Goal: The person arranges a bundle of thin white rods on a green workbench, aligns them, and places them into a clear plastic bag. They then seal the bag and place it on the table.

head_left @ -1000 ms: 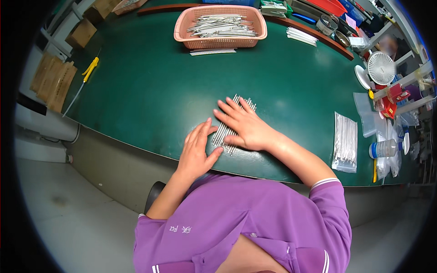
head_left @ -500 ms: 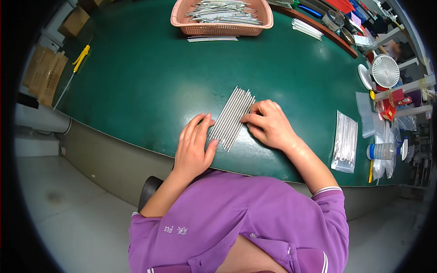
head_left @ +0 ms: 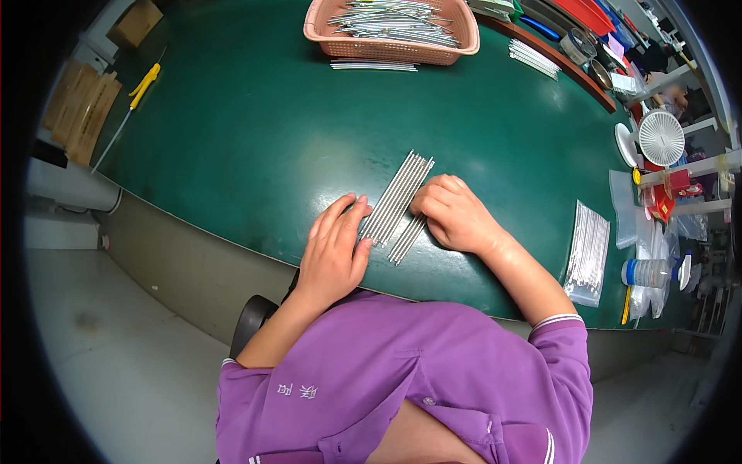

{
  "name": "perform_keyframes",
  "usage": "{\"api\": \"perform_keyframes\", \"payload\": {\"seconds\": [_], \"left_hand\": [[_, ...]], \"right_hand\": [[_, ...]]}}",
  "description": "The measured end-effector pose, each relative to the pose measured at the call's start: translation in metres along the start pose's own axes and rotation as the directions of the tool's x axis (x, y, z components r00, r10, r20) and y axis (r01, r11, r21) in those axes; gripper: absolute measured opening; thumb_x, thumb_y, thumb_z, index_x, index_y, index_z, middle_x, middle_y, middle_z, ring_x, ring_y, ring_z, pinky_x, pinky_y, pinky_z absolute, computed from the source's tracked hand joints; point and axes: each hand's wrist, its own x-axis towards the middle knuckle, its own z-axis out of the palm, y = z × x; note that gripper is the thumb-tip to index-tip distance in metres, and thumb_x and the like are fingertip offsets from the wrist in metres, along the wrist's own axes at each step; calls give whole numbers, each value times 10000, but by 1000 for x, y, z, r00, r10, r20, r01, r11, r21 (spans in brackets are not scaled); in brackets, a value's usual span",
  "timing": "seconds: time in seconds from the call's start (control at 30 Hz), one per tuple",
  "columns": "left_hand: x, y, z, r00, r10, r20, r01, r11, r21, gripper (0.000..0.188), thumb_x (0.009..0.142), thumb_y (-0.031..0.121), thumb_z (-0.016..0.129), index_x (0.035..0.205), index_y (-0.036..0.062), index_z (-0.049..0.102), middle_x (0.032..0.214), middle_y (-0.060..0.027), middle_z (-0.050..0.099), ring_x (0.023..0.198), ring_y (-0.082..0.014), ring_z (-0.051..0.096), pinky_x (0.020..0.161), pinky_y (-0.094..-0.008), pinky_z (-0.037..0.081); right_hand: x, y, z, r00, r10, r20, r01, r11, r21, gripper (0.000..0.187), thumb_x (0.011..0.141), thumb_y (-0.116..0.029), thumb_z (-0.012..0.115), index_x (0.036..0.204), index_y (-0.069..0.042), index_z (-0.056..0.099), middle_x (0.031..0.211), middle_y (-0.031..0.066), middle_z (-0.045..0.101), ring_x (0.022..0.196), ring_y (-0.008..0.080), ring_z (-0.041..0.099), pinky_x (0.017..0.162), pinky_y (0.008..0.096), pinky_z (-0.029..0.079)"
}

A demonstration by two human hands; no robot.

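Observation:
A row of thin silvery metal rods (head_left: 396,199) lies slantwise side by side on the green table. Along its left edge rests my left hand (head_left: 334,246), fingers stretched out, the fingertips touching or close to the outermost rods. My right hand (head_left: 454,215) is curled at the right side, with its fingertips down on a small group of rods (head_left: 408,238). A narrow gap parts the lower ends of this group from the main row. The upper part of the group is hidden under the fingers, so its full length cannot be seen.
A pink basket (head_left: 394,51) full of rods stands at the far side, with loose rods (head_left: 375,65) before it. A filled plastic bag (head_left: 587,251) lies right, near a bottle (head_left: 648,272) and white fan (head_left: 661,138). A yellow-handled tool (head_left: 144,85) lies left.
A few rods at the right side have come apart from the row, drawn rightward by my right hand, whose fingers are more curled. My left hand has barely moved. The view has shifted slightly.

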Motion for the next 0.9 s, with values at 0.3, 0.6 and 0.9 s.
{"api": "perform_keyframes", "payload": {"seconds": [0.3, 0.6, 0.9], "left_hand": [[-1, -1, 0, 1000, 9, 0, -9, 1000, 12, 579, 913, 104, 608, 1448, -14, 420, 1281, -119, 651, 1341, -346, 486, 1083, -486, 378], [-1, -2, 1, 1000, 19, -24, -18, 1000, 6, 571, 907, 84, 610, 1438, -15, 427, 1280, -120, 650, 1338, -348, 491, 1080, -488, 382], [-1, 0, 0, 1000, 18, -16, -18, 1000, 5, 582, 898, 48, 594, 1445, -23, 409, 1283, -126, 648, 1339, -352, 492, 1085, -488, 379]], "right_hand": [[5, -6, 2, 1000, 25, 18, -24, 998, -55, 125, 844, -94, 598, 959, -91, 649, 991, 42, 623, 996, 253, 578, 896, 411, 469], [14, 3, 5, 993, -112, 46, 115, 991, -62, 117, 837, -99, 600, 945, -71, 636, 1132, 50, 639, 1143, 253, 571, 955, 413, 468], [16, -6, 7, 994, 46, 103, -40, 997, -59, 217, 843, -75, 650, 1054, -126, 664, 992, 24, 624, 1026, 242, 577, 911, 415, 459]]}}
